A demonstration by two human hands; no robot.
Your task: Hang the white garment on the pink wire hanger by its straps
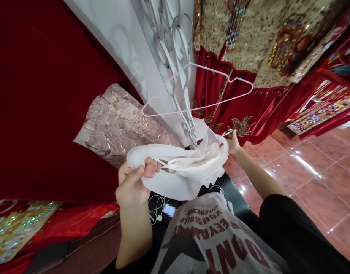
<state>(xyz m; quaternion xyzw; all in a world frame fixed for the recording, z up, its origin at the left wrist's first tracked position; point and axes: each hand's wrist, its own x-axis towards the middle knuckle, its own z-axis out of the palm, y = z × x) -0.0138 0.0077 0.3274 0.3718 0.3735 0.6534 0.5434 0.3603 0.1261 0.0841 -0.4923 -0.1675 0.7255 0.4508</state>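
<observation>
A white fabric garment (186, 171) with thin straps stretches between my two hands, low in front of my body. My left hand (136, 180) is closed on its left end, with a thin strap running out from the fingers. At the other end, my right hand (233, 142) grips a narrow white strap loop beside the garment; its fingertips are partly hidden. Above the cloth hangs a bare pale pink clothes hanger (217, 102), hooked on a white scrolled metal rack (171, 57). Neither hand touches the hanger.
Pink brocade cloth (126, 118) lies against a red curtain (43, 106) at left. Red and gold embroidered garments (249, 64) hang at right over pink floor tiles (306, 163). A phone (169, 210) and white cable (156, 207) lie below the cloth on a black surface.
</observation>
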